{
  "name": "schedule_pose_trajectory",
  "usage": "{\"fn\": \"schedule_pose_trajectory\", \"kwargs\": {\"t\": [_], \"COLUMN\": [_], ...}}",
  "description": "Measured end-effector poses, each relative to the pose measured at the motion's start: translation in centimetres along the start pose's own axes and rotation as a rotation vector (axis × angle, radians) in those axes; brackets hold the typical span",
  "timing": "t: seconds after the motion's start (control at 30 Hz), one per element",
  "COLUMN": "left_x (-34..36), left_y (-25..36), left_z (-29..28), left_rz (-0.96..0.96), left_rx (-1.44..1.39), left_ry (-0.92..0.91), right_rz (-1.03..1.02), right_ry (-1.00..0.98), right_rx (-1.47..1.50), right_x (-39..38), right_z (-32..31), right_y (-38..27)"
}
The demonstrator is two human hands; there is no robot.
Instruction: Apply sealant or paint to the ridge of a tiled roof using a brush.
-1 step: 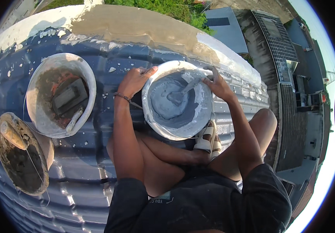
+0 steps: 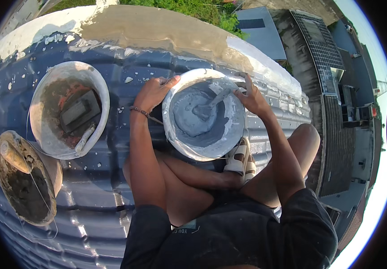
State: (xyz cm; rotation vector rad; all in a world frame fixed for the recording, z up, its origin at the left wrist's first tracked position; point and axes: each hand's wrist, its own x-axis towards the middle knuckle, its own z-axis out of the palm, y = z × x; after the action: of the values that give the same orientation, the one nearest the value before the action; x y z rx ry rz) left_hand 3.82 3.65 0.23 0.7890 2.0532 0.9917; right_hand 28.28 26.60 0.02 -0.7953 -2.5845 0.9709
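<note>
A whitish, smeared bucket [image 2: 171,134] stands before me on the dark blue roof, with wet grey cement mix [image 2: 186,114] in its bottom. My left hand [image 2: 155,95] grips its left rim, thumb on top and fingers down the outside. My right hand [image 2: 251,97] holds the right rim, thumb at the inner edge. Inside the bucket a mortar-coated trowel [image 2: 207,110] leans with its blade end in the mix. Its handle rises to the rim close to my right thumb.
At left, another bucket [image 2: 101,80] holds a float [image 2: 80,111] and a mortar-crusted handle [image 2: 85,136]. A tilted container [image 2: 58,172] of dark mortar with a wooden-handled tool [image 2: 15,157] is nearer. Beyond runs a plastered ridge [image 2: 157,29]; my sandalled foot [image 2: 236,161] is beside the bucket.
Both hands keep their places on the bucket rim; the bucket and my left hand sit very slightly further left in the view.
</note>
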Motion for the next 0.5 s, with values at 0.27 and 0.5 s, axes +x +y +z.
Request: {"fn": "schedule_pose_trajectory", "kwargs": {"t": [0.27,0.5], "left_x": [0.4,0.5], "left_y": [0.4,-0.1], "left_z": [0.6,0.8], "left_rz": [-0.028,0.009], "left_rx": [-0.006,-0.020], "left_ry": [-0.049,-0.020], "right_rz": [-0.472,-0.689], "right_ry": [-0.257,-0.316], "right_rx": [-0.888,-0.654], "right_x": [-0.3,-2.9], "right_z": [1.1,-0.5], "right_y": [-3.5,-6.4]}}
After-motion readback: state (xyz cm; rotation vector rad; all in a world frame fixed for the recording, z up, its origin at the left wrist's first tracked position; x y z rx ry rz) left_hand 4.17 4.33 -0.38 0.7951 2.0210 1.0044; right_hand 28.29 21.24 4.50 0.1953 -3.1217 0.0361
